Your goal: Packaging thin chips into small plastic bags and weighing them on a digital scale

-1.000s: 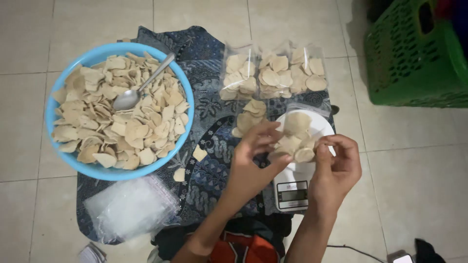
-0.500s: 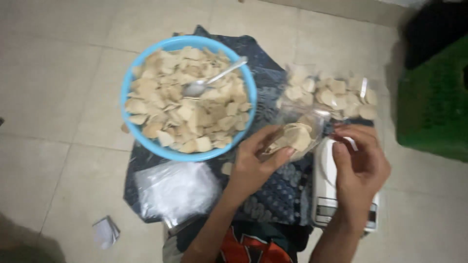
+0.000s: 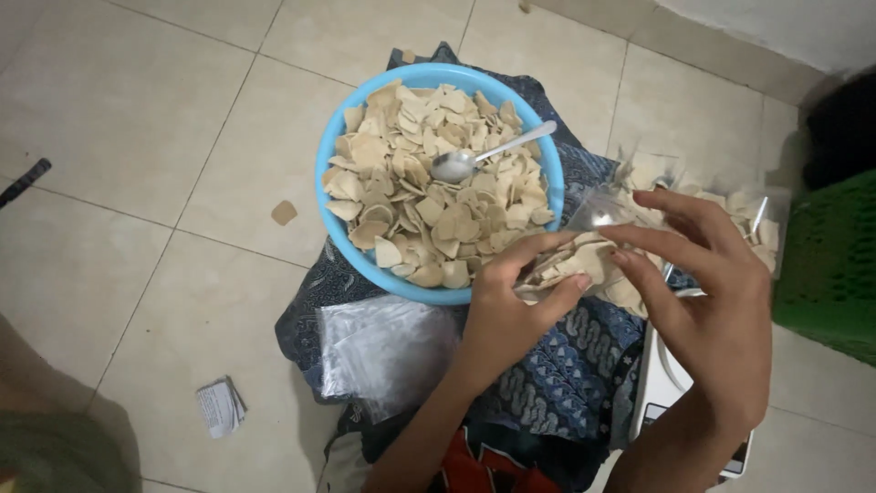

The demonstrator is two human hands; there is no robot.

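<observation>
I hold a small clear bag of pale crackers (image 3: pixel 575 263) between both hands, just beside the blue bowl's (image 3: pixel 339 236) near right rim. My left hand (image 3: pixel 511 315) grips it from below: thumb and fingers pressed together on the plastic, pinching the bag's lower end. My right hand (image 3: pixel 716 306) comes at it from the far side of the bowl, fingers long and slightly spread, the fingertips (image 3: pixel 630 236) resting on the bag's upper edge; whether that grip truly pinches the plastic or only touches it, I cannot tell.

The bowl is heaped with the same flat, pale crackers, and a metal spoon (image 3: pixel 488 157) lies on top of them, its handle pointing toward the bowl's right rim. The bowl sits on a dark blue patterned cloth (image 3: pixel 566 383) spread over the tiled floor (image 3: pixel 137 137). Just below the bowl on the cloth lies a pile of empty clear bags (image 3: pixel 388 351). To the bowl's right, partly behind my right hand, are filled bags of crackers (image 3: pixel 757 219), and under my right wrist a white scale (image 3: pixel 662 393) shows. A green basket (image 3: pixel 830 265) stands further right. Left of the bowl, one cracker (image 3: pixel 284 212) lies on the floor, and a small folded paper (image 3: pixel 222 406) lies lower left.
</observation>
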